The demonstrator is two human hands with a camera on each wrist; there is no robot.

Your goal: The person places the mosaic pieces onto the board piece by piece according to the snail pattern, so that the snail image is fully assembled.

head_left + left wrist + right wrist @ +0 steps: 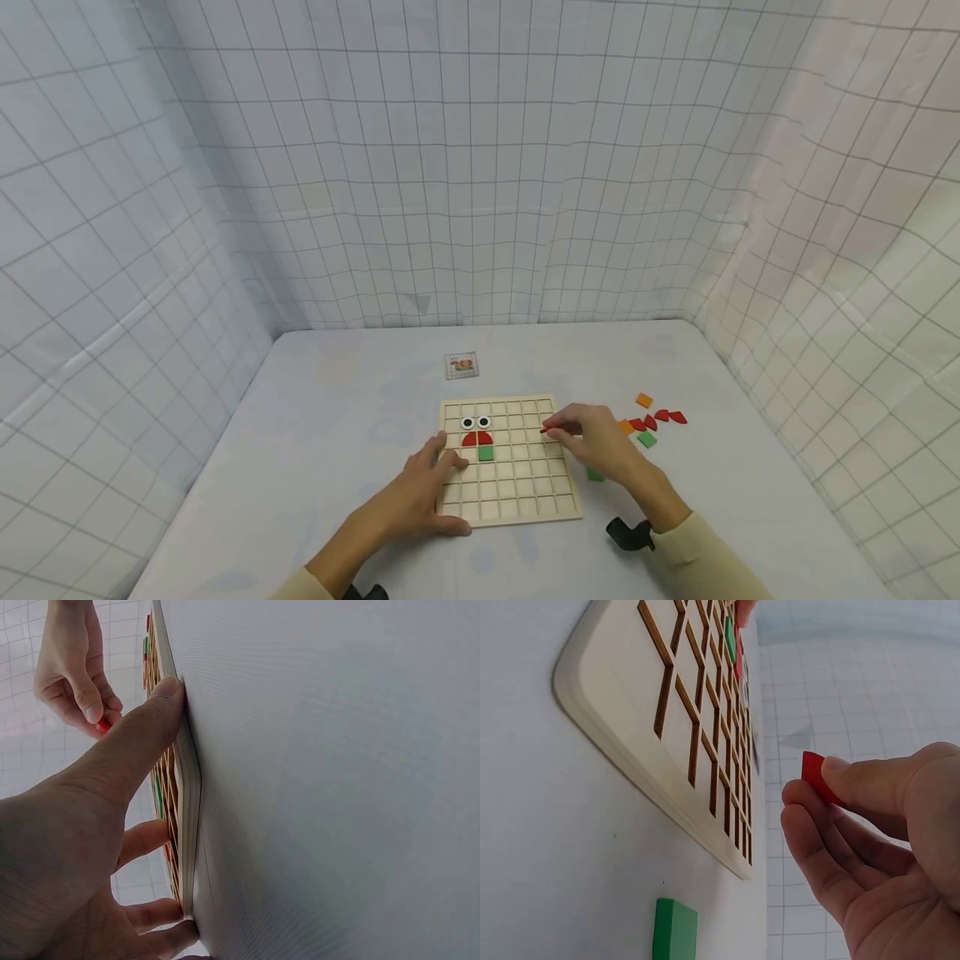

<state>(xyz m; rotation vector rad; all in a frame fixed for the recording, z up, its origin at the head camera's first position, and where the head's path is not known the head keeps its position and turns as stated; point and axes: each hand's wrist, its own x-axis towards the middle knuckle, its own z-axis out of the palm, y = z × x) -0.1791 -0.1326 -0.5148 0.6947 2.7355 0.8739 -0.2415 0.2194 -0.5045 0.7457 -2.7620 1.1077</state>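
Note:
My right hand (600,437) pinches a small red tile (817,776) between thumb and fingers, above the right part of a wooden grid board (525,492). Spread along the board's left side is my left hand (416,500). Its thumb touches the near edge and another finger reaches over the grid. Two round eye tiles (483,422) lie side by side in the board's upper left. Below them are two red curved tiles (469,439), with a green square tile (486,453) under the right one.
Behind the board lies a small picture card (461,365). Loose tiles are scattered to the right: several red ones (677,417), orange squares (644,400) and a green square (647,438). Another green tile (675,930) lies beside the board's right edge. Grid-patterned cloth walls (480,167) surround the table.

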